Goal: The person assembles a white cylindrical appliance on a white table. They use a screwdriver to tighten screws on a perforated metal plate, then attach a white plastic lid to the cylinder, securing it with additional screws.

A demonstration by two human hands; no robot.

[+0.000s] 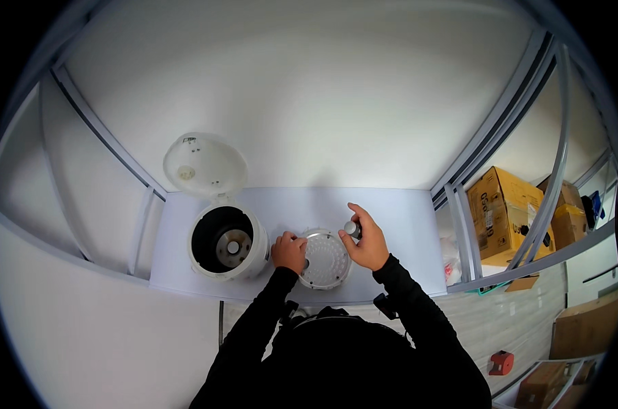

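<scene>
A white rice cooker [258, 253] stands at the left of the table. Its lid [210, 165] is tipped up and back, and a round metal heating plate [244, 244] shows inside the dark cavity. To its right lies a round pale disc [326, 260] with rows of dimples or holes. At that disc's left edge is my left hand [289, 252], fingers bent and pressed together; what they hold, if anything, is hidden. My right hand [368, 244], above the disc's right side, grips a short grey cylindrical tool [353, 230] between thumb and fingers. The tool's lower end is hidden.
The pale table [411, 235] meets a white wall at the back. Metal frame posts [462, 235] rise at both sides. Beyond the right posts are cardboard boxes [510, 211], and a small red object [501, 362] lies on the floor.
</scene>
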